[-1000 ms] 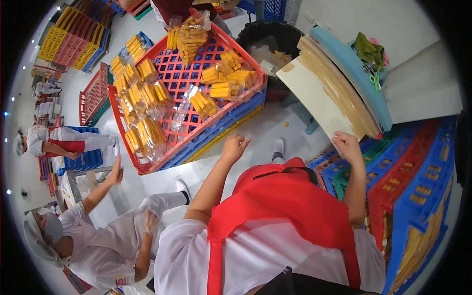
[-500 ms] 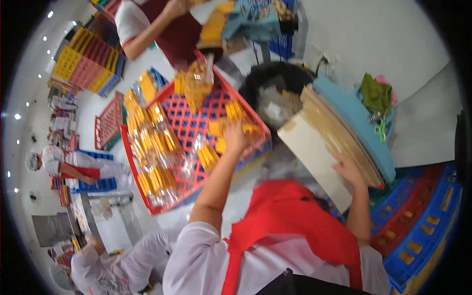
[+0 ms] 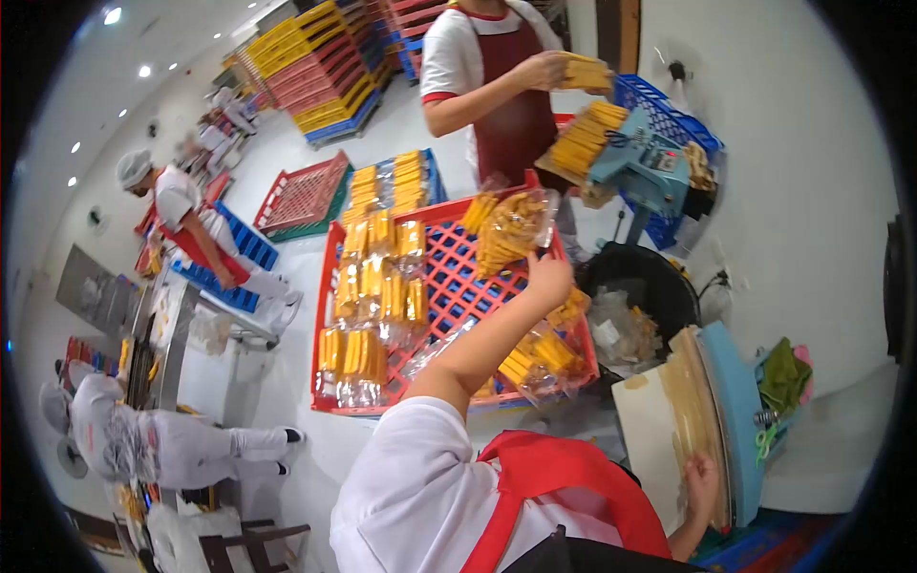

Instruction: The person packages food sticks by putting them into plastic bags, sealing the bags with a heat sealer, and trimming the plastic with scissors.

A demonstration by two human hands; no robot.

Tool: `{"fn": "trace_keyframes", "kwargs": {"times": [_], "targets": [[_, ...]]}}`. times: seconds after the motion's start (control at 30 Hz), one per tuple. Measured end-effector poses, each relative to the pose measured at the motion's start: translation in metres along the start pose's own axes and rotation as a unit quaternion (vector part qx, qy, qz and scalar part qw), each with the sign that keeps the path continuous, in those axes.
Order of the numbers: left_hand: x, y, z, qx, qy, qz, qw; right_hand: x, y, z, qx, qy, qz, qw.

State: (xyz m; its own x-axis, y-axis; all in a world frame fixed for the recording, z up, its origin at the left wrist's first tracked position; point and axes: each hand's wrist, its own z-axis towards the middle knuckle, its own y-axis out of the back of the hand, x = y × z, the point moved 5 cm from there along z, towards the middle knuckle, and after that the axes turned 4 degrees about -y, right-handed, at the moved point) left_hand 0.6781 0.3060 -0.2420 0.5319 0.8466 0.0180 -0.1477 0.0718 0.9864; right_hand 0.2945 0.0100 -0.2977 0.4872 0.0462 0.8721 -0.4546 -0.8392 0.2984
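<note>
My left hand (image 3: 551, 281) reaches across the red plastic crate (image 3: 323, 358). Its bent fingers are closed at the lower right edge of a large clear bag of yellow sticks (image 3: 511, 234). Below my left forearm lie smaller clear packs of yellow sticks (image 3: 543, 358), partly hidden by the arm. My right hand (image 3: 702, 482) rests by the cream board (image 3: 651, 430) in front of the light blue sealing machine (image 3: 734, 420). Its fingers are loosely bent, and I see nothing in them.
Rows of filled packs (image 3: 377, 286) fill the crate's left side. A black bin (image 3: 659, 277) with plastic scraps stands at its right. Across from me, a co-worker in a maroon apron (image 3: 506, 105) holds yellow sticks beside another blue machine (image 3: 645, 172). Stacked crates (image 3: 320, 72) stand behind.
My left hand has moved from the loose yellow sticks at the crate's right side to the large bag farther off. My right hand stays at the board, fingers more bent. The view has turned.
</note>
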Motion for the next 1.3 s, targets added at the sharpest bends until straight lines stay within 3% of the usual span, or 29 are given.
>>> {"fn": "trace_keyframes", "kwargs": {"times": [0.07, 0.2, 0.27, 0.3, 0.33, 0.37, 0.4, 0.47, 0.5, 0.57, 0.6, 0.63, 0.67, 0.77, 0.83, 0.9, 0.93, 1.0, 1.07, 1.1, 1.13, 1.17, 1.23, 1.3], "targets": [[-0.007, 0.06, -0.007, 0.054, -0.078, -0.014, 0.995, 0.043, -0.037, 0.016, 0.105, -0.003, 0.105, 0.989], [-0.022, 0.163, -0.038, 0.053, -0.189, -0.097, 0.976, 0.105, -0.12, 0.051, 0.237, 0.022, 0.172, 0.956], [-0.029, 0.192, -0.047, 0.051, -0.228, -0.135, 0.963, 0.128, -0.161, 0.062, 0.364, 0.047, 0.279, 0.887], [-0.034, 0.201, -0.052, 0.075, -0.27, -0.184, 0.942, 0.138, -0.178, 0.066, 0.372, 0.049, 0.277, 0.885], [-0.039, 0.21, -0.057, 0.099, -0.311, -0.231, 0.916, 0.153, -0.201, 0.056, 0.487, 0.075, 0.302, 0.816], [-0.041, 0.217, -0.06, 0.095, -0.305, -0.228, 0.92, 0.163, -0.216, 0.041, 0.593, 0.099, 0.321, 0.731], [-0.044, 0.22, -0.063, 0.142, -0.278, -0.287, 0.906, 0.162, -0.225, 0.037, 0.599, 0.101, 0.318, 0.728], [-0.046, 0.221, -0.063, 0.206, -0.239, -0.383, 0.869, 0.153, -0.242, 0.023, 0.65, -0.047, 0.318, 0.688], [-0.045, 0.224, -0.062, 0.204, -0.237, -0.383, 0.869, 0.156, -0.245, 0.017, 0.652, -0.047, 0.316, 0.688], [-0.05, 0.224, -0.061, 0.291, -0.187, -0.515, 0.785, 0.165, -0.246, -0.003, 0.698, -0.006, 0.295, 0.653], [-0.053, 0.223, -0.058, 0.29, -0.189, -0.516, 0.783, 0.168, -0.244, -0.012, 0.711, 0.008, 0.288, 0.641], [-0.057, 0.22, -0.054, 0.301, -0.196, -0.559, 0.747, 0.169, -0.244, -0.018, 0.721, 0.014, 0.286, 0.632], [-0.062, 0.218, -0.049, 0.311, -0.202, -0.6, 0.709, 0.167, -0.241, -0.017, 0.72, 0.02, 0.294, 0.628], [-0.07, 0.203, -0.024, 0.242, -0.24, -0.633, 0.695, 0.157, -0.231, -0.01, 0.685, 0.022, 0.357, 0.635], [-0.062, 0.18, -0.011, 0.287, -0.191, -0.665, 0.663, 0.153, -0.216, 0.004, 0.633, 0.037, 0.431, 0.642], [-0.039, 0.173, 0.004, 0.115, -0.047, -0.886, 0.446, 0.151, -0.197, 0.021, 0.572, 0.07, 0.483, 0.659], [-0.029, 0.167, -0.001, 0.068, -0.017, -0.913, 0.401, 0.157, -0.187, 0.03, 0.543, 0.098, 0.483, 0.68], [-0.054, 0.151, -0.022, 0.113, 0.021, -0.907, 0.406, 0.172, -0.172, 0.037, 0.472, 0.147, 0.429, 0.756], [-0.084, 0.126, -0.05, 0.102, -0.026, -0.857, 0.504, 0.185, -0.16, 0.04, 0.351, 0.199, 0.276, 0.872], [-0.102, 0.115, -0.058, 0.048, -0.12, -0.798, 0.589, 0.184, -0.163, 0.037, 0.35, 0.194, 0.274, 0.874], [-0.111, 0.111, -0.059, -0.037, -0.131, -0.793, 0.594, 0.187, -0.164, 0.034, 0.308, 0.241, 0.216, 0.895], [-0.111, 0.116, -0.061, -0.039, -0.133, -0.794, 0.592, 0.192, -0.165, 0.03, 0.264, 0.29, 0.156, 0.907], [-0.108, 0.125, -0.066, -0.008, -0.09, -0.831, 0.548, 0.199, -0.167, 0.016, 0.301, 0.285, 0.214, 0.885], [-0.11, 0.122, -0.072, -0.013, -0.11, -0.828, 0.549, 0.216, -0.16, -0.002, 0.287, 0.362, 0.204, 0.863]]}}
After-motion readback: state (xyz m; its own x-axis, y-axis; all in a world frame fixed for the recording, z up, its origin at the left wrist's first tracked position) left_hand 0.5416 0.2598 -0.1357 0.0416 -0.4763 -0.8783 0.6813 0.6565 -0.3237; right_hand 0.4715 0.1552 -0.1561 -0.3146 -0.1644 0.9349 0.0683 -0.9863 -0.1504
